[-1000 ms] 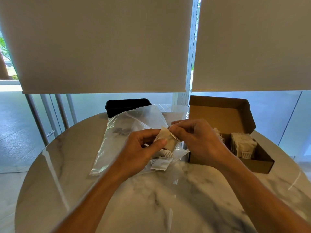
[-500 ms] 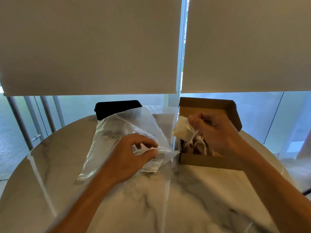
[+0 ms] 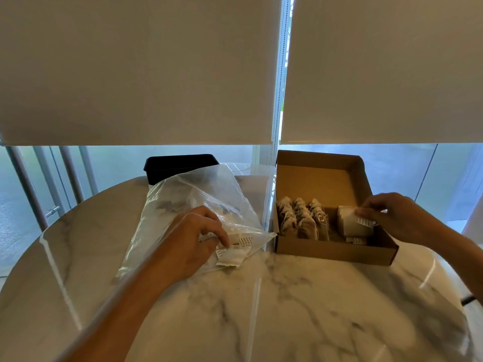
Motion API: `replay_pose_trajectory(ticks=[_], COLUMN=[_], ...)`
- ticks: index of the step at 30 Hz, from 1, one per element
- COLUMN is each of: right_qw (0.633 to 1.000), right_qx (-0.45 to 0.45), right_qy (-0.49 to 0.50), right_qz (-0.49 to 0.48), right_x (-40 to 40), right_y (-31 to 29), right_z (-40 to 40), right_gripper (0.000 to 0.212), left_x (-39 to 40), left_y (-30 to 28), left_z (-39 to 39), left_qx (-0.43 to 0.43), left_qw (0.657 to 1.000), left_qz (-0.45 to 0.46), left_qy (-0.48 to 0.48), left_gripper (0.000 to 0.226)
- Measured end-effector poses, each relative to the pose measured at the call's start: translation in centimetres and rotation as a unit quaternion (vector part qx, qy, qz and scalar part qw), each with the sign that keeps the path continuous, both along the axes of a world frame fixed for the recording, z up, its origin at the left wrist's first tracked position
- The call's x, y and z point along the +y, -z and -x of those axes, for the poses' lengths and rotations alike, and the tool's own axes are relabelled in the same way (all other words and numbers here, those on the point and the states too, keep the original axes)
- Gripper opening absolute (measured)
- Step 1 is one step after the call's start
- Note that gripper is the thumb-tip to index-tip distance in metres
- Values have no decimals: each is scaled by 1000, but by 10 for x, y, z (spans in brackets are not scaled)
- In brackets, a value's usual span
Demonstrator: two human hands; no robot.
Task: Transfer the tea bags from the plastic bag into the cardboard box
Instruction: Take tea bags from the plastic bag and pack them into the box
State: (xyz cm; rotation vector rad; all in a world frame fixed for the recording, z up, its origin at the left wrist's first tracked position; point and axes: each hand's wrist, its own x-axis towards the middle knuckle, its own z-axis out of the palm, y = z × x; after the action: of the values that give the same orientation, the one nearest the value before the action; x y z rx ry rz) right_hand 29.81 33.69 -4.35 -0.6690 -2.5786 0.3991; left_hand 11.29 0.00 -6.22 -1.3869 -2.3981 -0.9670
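At the right of the frame we see the right hand point(image 3: 394, 218) with its grip closed on a tea bag point(image 3: 356, 226), thumb and fingertips pinching its upper right edge just above a white printed tag. That bag stands at the front of a stack in the right half of the box point(image 3: 334, 250), low inside the walls. In the left half of the box stand rows of darker bags point(image 3: 300, 218) with strings, upright and packed together. The box lid stands open at the back.

At centre left the left hand point(image 3: 198, 236) rests palm down on the plastic bag point(image 3: 188, 202), fingers curled with the tips pressing near its open mouth; we cannot tell whether this grip holds a bag or only the plastic. Just below those fingertips lie a few loose tea bags point(image 3: 231, 257) at the mouth, touching the hand.

Both bag and box sit side by side on the marble surface point(image 3: 287, 309). Behind the plastic bag sits a black bin point(image 3: 180, 165).
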Motion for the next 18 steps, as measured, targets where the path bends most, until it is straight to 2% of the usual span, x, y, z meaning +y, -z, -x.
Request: replay_pose_trajectory(ticks=[11,18], right_qw=[999,999], right_qx=[5,-16], right_qy=[-2,15], right_qz=[-53,-38], right_x=[5,8], right_y=[10,10], right_z=[-1,0], right_gripper=[17,22], left_x=[0,-2], left_y=[1,-2], left_z=[0,-2], left_qx=[-13,-18], left_qw=[1000,1000], left_qz=[-12,-11], left_qy=[14,12], left_gripper=[33,30])
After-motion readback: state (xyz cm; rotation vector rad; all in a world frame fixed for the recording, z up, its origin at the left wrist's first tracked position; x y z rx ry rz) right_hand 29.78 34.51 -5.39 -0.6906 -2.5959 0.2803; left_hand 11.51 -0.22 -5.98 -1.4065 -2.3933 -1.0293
